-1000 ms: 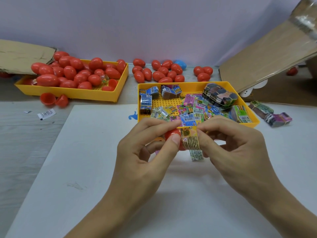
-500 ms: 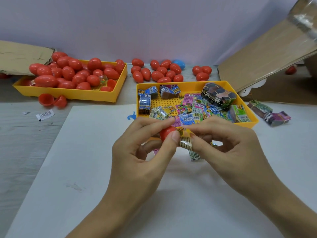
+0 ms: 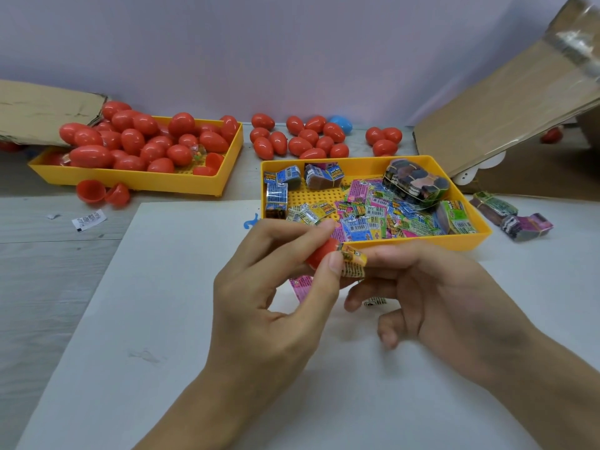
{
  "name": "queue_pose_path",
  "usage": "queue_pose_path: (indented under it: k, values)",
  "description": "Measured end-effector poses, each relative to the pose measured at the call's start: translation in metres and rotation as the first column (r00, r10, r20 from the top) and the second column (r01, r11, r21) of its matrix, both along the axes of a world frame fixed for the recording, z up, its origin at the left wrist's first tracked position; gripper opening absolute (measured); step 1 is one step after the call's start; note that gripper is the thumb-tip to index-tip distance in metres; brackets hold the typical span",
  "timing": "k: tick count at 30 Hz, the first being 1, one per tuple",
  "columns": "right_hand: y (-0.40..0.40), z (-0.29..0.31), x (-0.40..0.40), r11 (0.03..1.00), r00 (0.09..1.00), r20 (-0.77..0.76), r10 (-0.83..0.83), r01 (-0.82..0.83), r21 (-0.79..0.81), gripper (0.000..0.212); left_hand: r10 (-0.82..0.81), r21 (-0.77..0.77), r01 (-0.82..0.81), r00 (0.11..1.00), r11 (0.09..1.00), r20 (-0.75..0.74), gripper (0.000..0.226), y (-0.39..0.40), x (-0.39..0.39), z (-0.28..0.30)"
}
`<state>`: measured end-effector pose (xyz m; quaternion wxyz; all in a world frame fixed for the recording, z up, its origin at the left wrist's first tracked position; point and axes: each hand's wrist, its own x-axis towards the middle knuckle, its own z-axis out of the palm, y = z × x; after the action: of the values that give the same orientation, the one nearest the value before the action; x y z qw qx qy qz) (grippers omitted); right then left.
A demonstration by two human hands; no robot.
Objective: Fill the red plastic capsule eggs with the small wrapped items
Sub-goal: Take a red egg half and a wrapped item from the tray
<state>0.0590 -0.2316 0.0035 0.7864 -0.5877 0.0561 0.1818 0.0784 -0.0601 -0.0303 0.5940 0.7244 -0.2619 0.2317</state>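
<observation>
- A person's left hand (image 3: 276,287) pinches a red capsule half (image 3: 321,254) between thumb and forefinger, above the white sheet (image 3: 162,319) and just short of the near rim of the yellow packet tray (image 3: 422,244).
- The right hand (image 3: 431,293) grips a folded orange wrapped packet (image 3: 354,263) and presses it against the capsule's mouth; most of the packet is outside, so this egg looks only part filled.
- A pink packet (image 3: 300,284) lies on the sheet under the hands, and another scrap (image 3: 375,301) shows below the right fingers.
- Whether the shut red eggs (image 3: 136,141) heaped in the yellow egg tray (image 3: 181,185) at the far left are filled cannot be told.
- More closed eggs (image 3: 302,141) lie loose along the far edge of the worktop, one blue egg (image 3: 341,124) among them; their contents cannot be told either.
- Two open halves (image 3: 102,191) wait at that tray's near rim.
- Many loose packets (image 3: 373,216) and banded bundles (image 3: 415,183) are in the packet tray, so plenty of filling appears left.
</observation>
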Motion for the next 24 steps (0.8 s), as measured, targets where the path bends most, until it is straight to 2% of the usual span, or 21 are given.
queue_pose_path:
  k: [2,4,12,17,21,24]
  values:
    - [-0.0001,0.0022,0.0006,0.999,0.999,-0.05,0.01,-0.008,0.04,0.038,0.009,0.021,-0.01,1.0,1.0,0.03,0.028,-0.0002,-0.0005,-0.0001]
    - [0.0004,0.0025,0.0006,1.0,0.998,-0.061,0.024,-0.023,0.019,0.032,0.004,0.028,-0.006,0.998,1.0,0.055,0.028,-0.0015,-0.0016,0.0001]
    - [0.0035,-0.0007,-0.0038,1.0,0.999,0.042,-0.011,0.011,-0.015,0.022,0.007,0.122,-0.021,0.994,0.992,0.112,0.028,-0.0035,-0.0018,0.0011]
    - [0.0029,-0.0007,-0.0027,0.995,1.0,-0.019,0.022,-0.02,0.101,0.027,-0.025,0.108,0.016,0.996,0.994,0.089,0.03,-0.005,-0.0041,0.001]
    - [0.0019,-0.0002,-0.0026,0.973,0.995,-0.065,0.076,-0.06,0.224,0.027,-0.068,0.066,0.067,0.998,0.996,0.017,0.028,-0.0048,-0.0049,0.0007]
    - [0.0028,-0.0001,-0.0021,0.969,0.993,-0.077,0.085,-0.065,0.24,0.027,-0.083,0.042,0.085,0.996,0.996,-0.036,0.028,-0.0036,-0.0046,0.0004]
